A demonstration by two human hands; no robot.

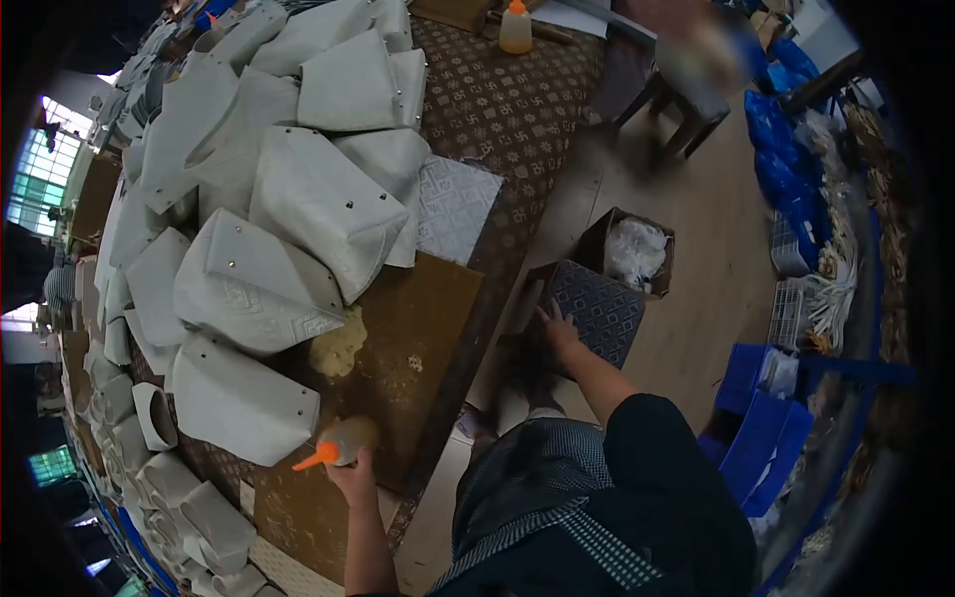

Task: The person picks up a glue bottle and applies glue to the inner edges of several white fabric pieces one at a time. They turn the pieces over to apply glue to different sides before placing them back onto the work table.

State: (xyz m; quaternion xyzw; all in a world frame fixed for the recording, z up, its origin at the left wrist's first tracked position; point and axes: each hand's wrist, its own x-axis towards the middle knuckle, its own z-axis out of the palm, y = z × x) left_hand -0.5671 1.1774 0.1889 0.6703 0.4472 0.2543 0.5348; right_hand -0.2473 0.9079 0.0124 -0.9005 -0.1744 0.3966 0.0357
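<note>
My left hand (pixel 352 478) is wrapped round a squeeze bottle (pixel 354 436) with an orange nozzle, tilted so the nozzle points left over the table. Right beside it lies a cream-white bag body (pixel 247 398) with small metal studs, one of a large pile of similar pieces. A brown board (pixel 438 308) lies under the near part of the work area, with a dried yellowish glue patch (pixel 338 343) on it. My right hand (pixel 559 330) has its fingers spread at the left edge of a stool seat (pixel 602 308) with a dark diamond pattern.
A second orange-capped bottle (pixel 515 30) stands at the table's far end on a brown patterned cloth (pixel 507 109). Past the stool is a box (pixel 664 289) holding clear plastic. Blue bins (pixel 761 423) line the right side. Another stool (pixel 686 104) stands farther off, near a blurred person.
</note>
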